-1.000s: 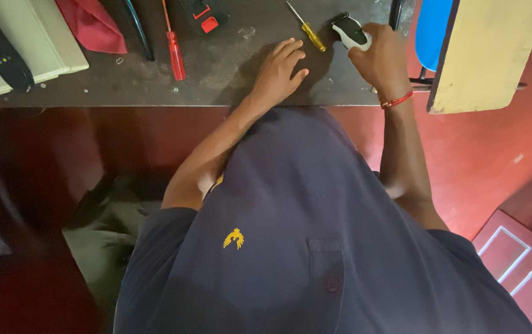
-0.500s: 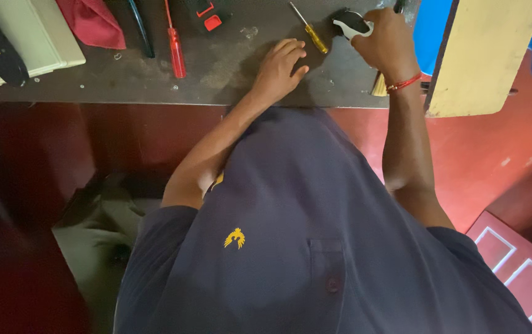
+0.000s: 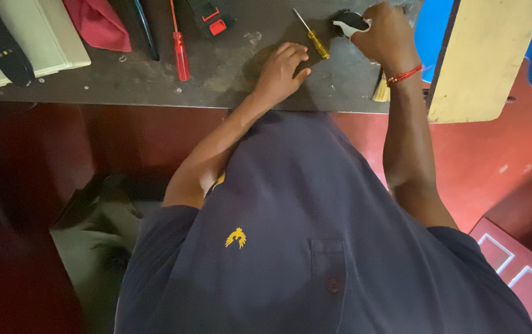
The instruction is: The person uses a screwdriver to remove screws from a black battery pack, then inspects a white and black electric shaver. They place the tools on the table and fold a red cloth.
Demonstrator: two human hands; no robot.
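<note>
Right hand: your right hand [image 3: 388, 31] is at the far edge of the table [image 3: 229, 83], fingers curled around a small black-and-white device [image 3: 347, 23]; it grips the device from the right side, so only the device's left end shows.
Left hand: your left hand [image 3: 280, 73] lies palm down on the table, fingers loosely together and bent a little, holding nothing.
Device: at the top of the view, raised or resting at the table's far side; you cannot tell which, since your hand covers most of it.
Yellow screwdriver: a yellow-handled screwdriver [image 3: 313, 37] lies between your two hands, just beyond the left fingertips and just left of the device, tip pointing away from you.
Wrist: a red thread band [image 3: 404, 75] circles your right wrist.
Brush: pale bristles [image 3: 381, 90] show just under that wrist, at the near edge of the table.
Red screwdriver: a red-handled screwdriver [image 3: 180, 48] lies well to the left of your left hand.
Other things: a black tool with a red button [image 3: 211, 18], a red cloth [image 3: 100, 25], a dark remote control [image 3: 1, 42] on a cream-coloured slab [image 3: 52, 37], all at the left.
Right side: a yellow board [image 3: 488, 59] stands beside the table, blue plastic [image 3: 434, 31] behind it.
</note>
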